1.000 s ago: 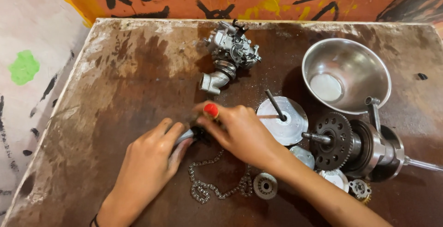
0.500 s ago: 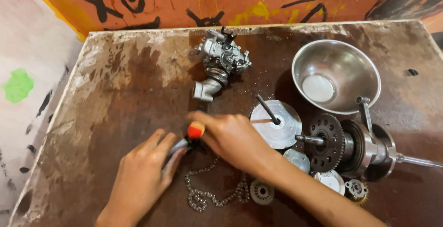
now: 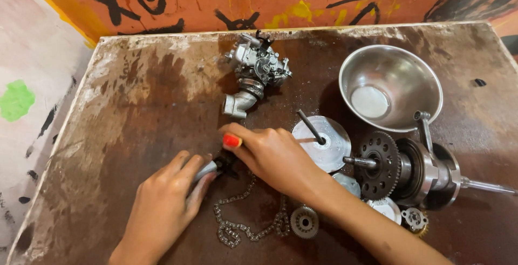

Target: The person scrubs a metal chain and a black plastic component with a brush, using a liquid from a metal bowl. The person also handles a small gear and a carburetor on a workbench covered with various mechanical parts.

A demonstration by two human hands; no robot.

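the small grey metal part lies on the brown surface just beside the upper end of the chain, and both hands meet over it. taking that chain as the landmark: the part sits up and to the left of the chain's loop, its long axis running slantwise, from lower left under the left hand up to a dark end at the right, which lies next to where the chain starts.

the left hand's fingers are curled over the grey part and grasp it, thumb side tucked beneath, so it is pinned low against the surface. the right hand comes from the other side, across the chain, its fingers bent and pressed down at the dark end; a red-painted nail shows on the finger that points toward the left. whether the right fingers pinch something or only press, i cannot tell, since the tips are hidden in shadow.

so the part lies between the two hands, left hand along its length, right hand at its tip; both are touching or nearly so.

right of the chain lie a small gear, a flat silver disc with a rod, and a crank assembly with a toothed wheel. above the chain, well apart, stands a carburettor; a steel bowl sits far up to the right.
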